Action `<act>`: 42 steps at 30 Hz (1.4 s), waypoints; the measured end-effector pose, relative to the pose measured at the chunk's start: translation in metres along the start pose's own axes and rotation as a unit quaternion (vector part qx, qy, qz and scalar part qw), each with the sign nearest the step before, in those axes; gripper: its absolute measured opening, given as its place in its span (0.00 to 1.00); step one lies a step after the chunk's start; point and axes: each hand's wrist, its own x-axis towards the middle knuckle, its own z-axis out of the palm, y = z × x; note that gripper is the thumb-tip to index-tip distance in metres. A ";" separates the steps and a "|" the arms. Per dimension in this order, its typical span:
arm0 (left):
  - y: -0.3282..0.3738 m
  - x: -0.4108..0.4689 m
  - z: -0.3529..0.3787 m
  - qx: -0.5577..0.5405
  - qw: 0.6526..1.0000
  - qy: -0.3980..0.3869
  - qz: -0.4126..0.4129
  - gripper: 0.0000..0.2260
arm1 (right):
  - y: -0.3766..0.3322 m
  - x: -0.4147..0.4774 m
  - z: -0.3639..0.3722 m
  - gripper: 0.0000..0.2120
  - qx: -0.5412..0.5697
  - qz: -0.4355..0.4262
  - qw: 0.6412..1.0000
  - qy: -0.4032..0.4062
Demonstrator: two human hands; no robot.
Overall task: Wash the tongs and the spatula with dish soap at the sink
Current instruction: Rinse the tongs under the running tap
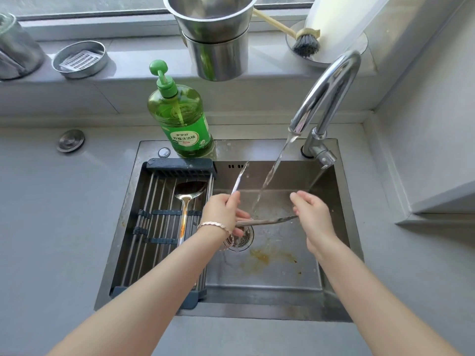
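Steel tongs (267,222) are spread wide over the sink (282,309), one arm pointing up and back, the other lying level to the right under the running water. My left hand (223,211) grips them at the hinge end. My right hand (312,217) holds the tip of the level arm with curled fingers. A steel spatula (189,194) lies on the roll-up drying rack (159,222) over the sink's left half. A green dish soap bottle (182,116) with a pump stands on the sink's back rim.
The tap (331,91) at the back right pours a stream of water (270,178) into the basin. Yellow residue (267,258) stains the basin floor near the drain (244,238). On the sill stand stacked steel pots (216,47), a dish brush (305,42) and a round steel tin (81,59).
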 end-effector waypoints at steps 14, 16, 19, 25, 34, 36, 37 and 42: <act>-0.021 -0.022 0.000 -0.455 0.810 -0.049 -0.368 0.10 | -0.008 -0.008 0.032 0.08 0.282 0.079 0.941 -0.169; -0.018 -0.025 0.003 -0.457 0.804 -0.066 -0.376 0.11 | -0.017 -0.004 0.036 0.14 0.237 0.077 0.962 -0.115; -0.014 -0.026 0.006 -0.448 0.804 -0.115 -0.375 0.16 | -0.025 0.002 0.041 0.22 0.240 0.097 0.962 -0.082; -0.013 -0.015 0.013 -0.424 0.857 -0.076 -0.282 0.15 | -0.022 -0.014 0.055 0.04 0.273 0.038 0.945 -0.178; -0.004 -0.008 0.032 -0.112 0.992 0.040 -0.039 0.13 | -0.043 0.000 0.074 0.20 0.307 0.092 0.946 -0.046; 0.003 0.001 0.031 -0.027 0.997 0.069 0.007 0.15 | -0.046 -0.001 0.073 0.17 0.372 0.073 0.924 -0.059; 0.007 0.006 0.031 0.007 0.997 0.075 0.009 0.18 | -0.046 -0.002 0.072 0.15 0.404 0.060 0.910 -0.068; 0.027 0.014 0.037 0.085 0.992 -0.006 0.093 0.21 | -0.045 0.004 0.048 0.12 0.405 -0.022 0.911 -0.070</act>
